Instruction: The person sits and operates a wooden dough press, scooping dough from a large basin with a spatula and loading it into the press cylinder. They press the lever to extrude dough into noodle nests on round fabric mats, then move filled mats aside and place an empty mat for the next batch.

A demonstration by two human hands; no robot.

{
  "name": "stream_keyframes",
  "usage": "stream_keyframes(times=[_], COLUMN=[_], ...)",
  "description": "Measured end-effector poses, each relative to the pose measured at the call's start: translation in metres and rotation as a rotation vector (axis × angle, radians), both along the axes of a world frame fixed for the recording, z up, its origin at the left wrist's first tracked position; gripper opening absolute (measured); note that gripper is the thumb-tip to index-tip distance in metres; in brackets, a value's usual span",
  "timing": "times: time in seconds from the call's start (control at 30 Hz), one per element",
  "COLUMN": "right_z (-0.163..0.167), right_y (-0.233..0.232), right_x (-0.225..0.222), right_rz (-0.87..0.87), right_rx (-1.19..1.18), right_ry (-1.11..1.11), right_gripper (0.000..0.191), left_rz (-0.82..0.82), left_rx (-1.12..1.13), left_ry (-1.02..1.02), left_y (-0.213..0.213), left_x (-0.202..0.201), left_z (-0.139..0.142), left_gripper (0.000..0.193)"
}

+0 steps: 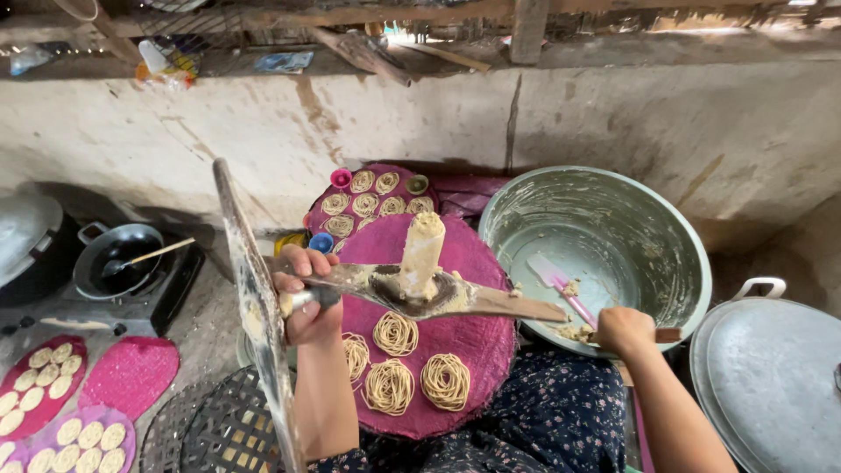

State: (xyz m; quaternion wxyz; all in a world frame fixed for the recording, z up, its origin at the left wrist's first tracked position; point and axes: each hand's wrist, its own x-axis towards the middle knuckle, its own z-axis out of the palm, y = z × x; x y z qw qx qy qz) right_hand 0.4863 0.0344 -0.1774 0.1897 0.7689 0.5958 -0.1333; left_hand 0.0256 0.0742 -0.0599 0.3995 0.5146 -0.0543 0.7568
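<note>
- The left hand (305, 293) is closed tight around the handle of a wooden noodle press (420, 293). It holds the press up over a round pink mat (477, 263).
- The press is one flat wooden piece with a dark hole in the middle. A tube packed with pale dough (422, 250) stands up out of the hole. Bits of dough stick to the wood.
- The right hand (624, 331) is closed around the handle of a pink spatula (561, 285). The flat end of the spatula sits inside a big metal bowl (679, 254).
- The bowl is one, gray-green, smeared with dough inside, with small lumps of dough near the spatula.
- On the pink mat lie four noodle nests (446, 382), pale and curled in rings. They sit near the edge closest to the person, right under the press.
- A second pink mat (377, 203) lies behind the first, by the wall. About seven nests show on it.
- More pink mats with round pale pieces (35, 385) lie on the floor at the left, and one of them is bare.
- A black pan (116, 258) with a spoon in it sits on a stove at the left.
- A gray metal lid (771, 377) lies at the right, just beside the bowl.
</note>
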Motion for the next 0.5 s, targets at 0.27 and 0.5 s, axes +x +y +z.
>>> stream_keyframes(times=[0.27,0.5], right_z=[0.026,-0.020], right_y=[-0.050,-0.053], right_x=[0.033,-0.006], right_rz=[-0.361,-0.191], right_rx=[0.632,0.707], right_ry=[1.225,1.714], right_gripper=[0.029,0.027], left_rz=[-0.336,-0.561], left_rx=[-0.187,-0.292], left_ry=[-0.130,-0.165], left_y=[0.040,0.064], left_x=[0.024,0.097], left_z=[-0.035,-0.039], left_gripper=[0.030,0.029])
